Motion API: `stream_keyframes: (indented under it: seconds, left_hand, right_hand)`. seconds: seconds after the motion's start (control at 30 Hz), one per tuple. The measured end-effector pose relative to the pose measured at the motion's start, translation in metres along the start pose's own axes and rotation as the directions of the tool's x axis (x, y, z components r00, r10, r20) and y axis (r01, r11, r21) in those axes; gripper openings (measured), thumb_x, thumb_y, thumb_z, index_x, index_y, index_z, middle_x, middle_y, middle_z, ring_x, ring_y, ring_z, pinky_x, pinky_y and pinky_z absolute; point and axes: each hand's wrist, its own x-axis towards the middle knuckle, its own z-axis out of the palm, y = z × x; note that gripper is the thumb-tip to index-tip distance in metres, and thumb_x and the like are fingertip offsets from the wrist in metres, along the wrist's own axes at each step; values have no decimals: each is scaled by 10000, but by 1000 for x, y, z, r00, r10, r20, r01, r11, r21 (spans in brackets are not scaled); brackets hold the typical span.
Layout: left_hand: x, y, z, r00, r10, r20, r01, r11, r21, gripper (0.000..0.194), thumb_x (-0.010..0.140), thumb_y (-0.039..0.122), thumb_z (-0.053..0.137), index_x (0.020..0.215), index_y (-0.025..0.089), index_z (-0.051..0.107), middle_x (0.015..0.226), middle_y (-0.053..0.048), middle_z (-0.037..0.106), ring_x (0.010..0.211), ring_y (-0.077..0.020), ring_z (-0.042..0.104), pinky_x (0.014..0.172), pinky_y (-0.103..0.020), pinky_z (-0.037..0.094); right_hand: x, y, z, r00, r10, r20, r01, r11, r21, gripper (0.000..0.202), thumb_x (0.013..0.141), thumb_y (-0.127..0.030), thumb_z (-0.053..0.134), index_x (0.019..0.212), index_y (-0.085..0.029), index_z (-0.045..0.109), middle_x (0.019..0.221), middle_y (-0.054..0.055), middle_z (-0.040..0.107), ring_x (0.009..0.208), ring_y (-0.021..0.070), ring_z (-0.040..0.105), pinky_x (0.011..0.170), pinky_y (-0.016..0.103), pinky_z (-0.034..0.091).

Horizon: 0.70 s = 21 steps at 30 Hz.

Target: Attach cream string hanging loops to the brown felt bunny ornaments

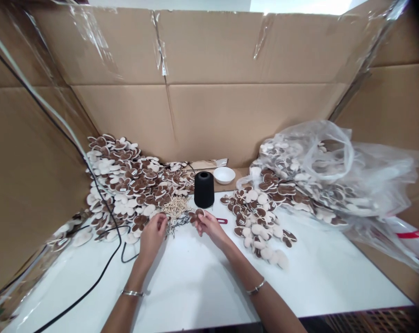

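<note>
Right hand (pixel 209 225): fingers clamped on a small brown flower-shaped piece with a pale edge (pixel 196 215), held above the white tabletop (pixel 188 282), just in front of a black tapered cone (pixel 204 190). Left hand (pixel 154 231): thumb and fingertips together, just beside a tangle of thin cream cords (pixel 176 206); cannot tell if anything is pinched. Dark thin strands (pixel 181 221) lie between the hands. Large heap of brown and cream flower-shaped pieces (pixel 126 180) on the left, against the brown cardboard wall (pixel 209 111). Smaller spread of similar pieces (pixel 259 229) right of the right hand. Clear plastic bag (pixel 365 175) behind it to the right, more pieces in and under it. White round bowl (pixel 224 175) behind the cone, to its right. Red flat tool (pixel 222 221) partly hidden by the right hand. Black cable (pixel 103 273) runs across the left side. Silvery bracelet on each wrist.
</note>
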Motion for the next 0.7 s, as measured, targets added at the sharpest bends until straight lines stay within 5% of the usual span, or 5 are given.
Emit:
stream_keyframes:
  seconds: [0.17, 0.3, 0.47, 0.57, 0.7]
  left_hand:
    - [-6, 1, -4, 999, -21, 33, 8, 938, 347, 276, 958, 301, 380, 926, 197, 633, 995, -92, 662, 844, -220, 625, 629, -260, 397]
    - [-5, 7, -4, 996, -77, 37, 57, 921, 386, 321, 973, 300, 334, 965, 177, 629, 1002, -116, 675, 896, -242, 631, 663, -282, 419]
    - [2, 27, 11, 994, 56, 89, -50, 996, -67, 325, 923, 424, 429, 995, 174, 625, 1023, -91, 664, 892, -222, 621, 768, -314, 464]
    - [8, 45, 28, 970, 27, 243, 70, 922, -382, 409, 853, 546, 505, 910, 166, 645, 815, -41, 667, 735, -194, 612, 664, -286, 467]
    - [19, 57, 48, 958, 47, 282, 132, 801, -584, 419, 776, 563, 612, 683, 155, 586, 594, 15, 561, 582, -133, 528, 576, -243, 406]
  right_hand:
    - [-2, 1, 0, 998, -27, 50, 25, 999, 48, 403, 767, -478, 672, 926, -182, 450, 865, 84, 705, 637, 135, 636, 530, 232, 437]
    - [-2, 2, -2, 997, -54, 53, 53, 998, 29, 430, 787, -513, 650, 939, -207, 387, 896, 85, 721, 624, 145, 663, 510, 226, 431]
    - [-2, 1, -2, 995, -70, 76, 72, 997, -29, 461, 794, -575, 609, 946, -226, 349, 768, 28, 705, 495, 119, 610, 430, 199, 389]
    - [-2, 3, 1, 991, -46, 124, 58, 994, -96, 450, 803, -597, 569, 949, -237, 341, 662, -29, 656, 414, 103, 547, 384, 182, 329]
    - [-3, 0, -2, 994, -24, 106, 60, 935, -349, 381, 854, -575, 472, 982, -229, 379, 613, -43, 612, 388, 106, 476, 390, 199, 301]
